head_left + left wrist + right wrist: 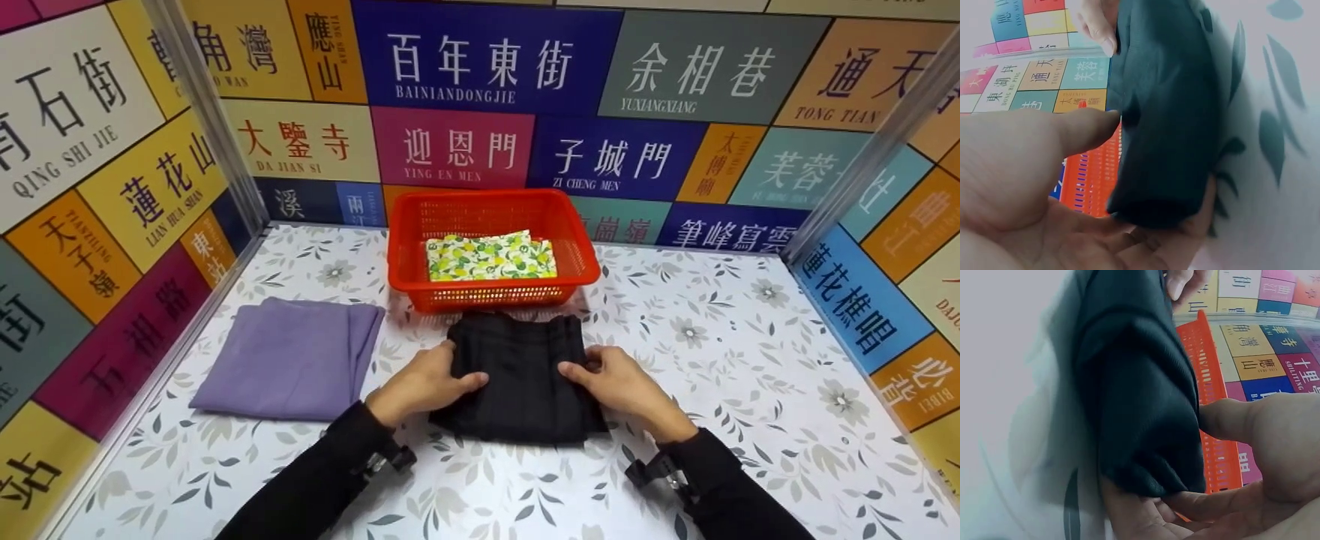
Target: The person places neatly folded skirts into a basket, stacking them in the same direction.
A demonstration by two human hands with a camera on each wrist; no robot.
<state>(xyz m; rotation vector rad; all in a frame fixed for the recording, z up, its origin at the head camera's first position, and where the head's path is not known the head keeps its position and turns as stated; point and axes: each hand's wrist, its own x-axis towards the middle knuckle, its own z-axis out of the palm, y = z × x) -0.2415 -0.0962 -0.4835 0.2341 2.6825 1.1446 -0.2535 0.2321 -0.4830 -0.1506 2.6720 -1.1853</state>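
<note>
A folded black cloth (517,382), which looks like a garment, lies in front of the red basket. My left hand (427,379) grips its left side, thumb on top and fingers tucked under the edge. On the opposite side my right hand (619,382) holds it the same way. In the left wrist view the left thumb (1092,129) presses the black fabric (1168,112) while fingers curl beneath the fold. The right wrist view shows the right thumb (1230,419) against the bundled fabric (1145,405), with the other fingers below it.
The red plastic basket (491,292) stands at the back, holding a folded cloth with a yellow and green print (491,256). To the left lies a folded purple cloth (285,360). Panels with street names (465,67) wall in the flower-patterned table (712,360) at the back and sides.
</note>
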